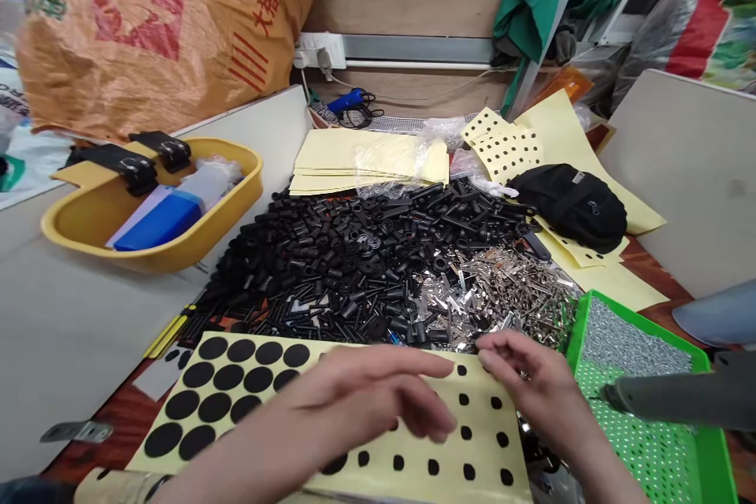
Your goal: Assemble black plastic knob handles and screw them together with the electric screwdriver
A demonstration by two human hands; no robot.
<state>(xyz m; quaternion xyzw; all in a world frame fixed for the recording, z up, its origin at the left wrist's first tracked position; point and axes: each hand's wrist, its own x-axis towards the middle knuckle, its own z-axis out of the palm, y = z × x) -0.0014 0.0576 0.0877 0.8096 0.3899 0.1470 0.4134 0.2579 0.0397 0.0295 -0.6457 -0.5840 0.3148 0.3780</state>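
A cream backing sheet (485,457) with large black round stickers (214,376) on the left and small black dots on the right lies in front of me. My left hand (383,394) hovers over its middle, fingers stretched out and slightly bent, somewhat blurred, with nothing visible in them. By the sheet's upper right edge my right hand (535,374) has thumb and forefinger pinched together. A small dark spot shows at those fingertips, too small to name. Just beyond are heaped black plastic parts (348,252) and shiny metal pieces (502,287).
At right, a green perforated tray (643,386) holds small grey metal pieces, with a grey cylindrical tool (661,400) jutting over it. A yellow bin (242,201) hangs on the left panel. Stacked cream sheets (331,157) and a black pouch (572,205) lie behind the heap.
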